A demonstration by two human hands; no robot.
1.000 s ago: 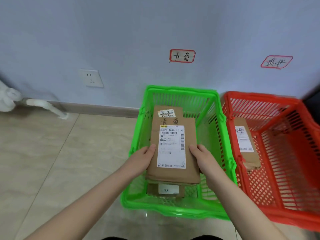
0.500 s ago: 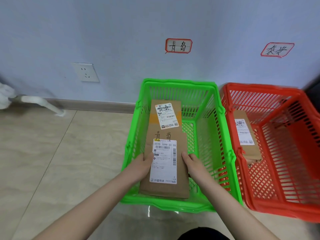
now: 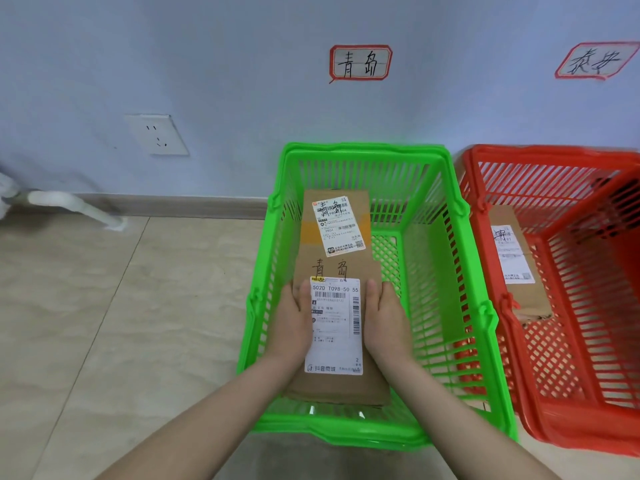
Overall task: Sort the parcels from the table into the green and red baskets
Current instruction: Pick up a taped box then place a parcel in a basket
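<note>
Cardboard parcel point(image 3: 337, 327) lies low in the green basket point(image 3: 460, 271), clamped along its long edges by the left hand point(image 3: 292, 323) and right hand point(image 3: 386, 323). It looks stiff, flat and light; those side edges suit the grip.

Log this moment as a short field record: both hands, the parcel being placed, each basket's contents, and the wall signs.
left hand: flat against the held parcel's left side
right hand: flat against its right side
held parcel: brown, handwritten 青岛, white label, inside the green basket
green basket: also holds a second parcel behind, partly under the held one
red basket: to the right, one labelled parcel leaning on its left wall
wall signs: 青岛 sign above the green basket; another sign above the red basket
</note>
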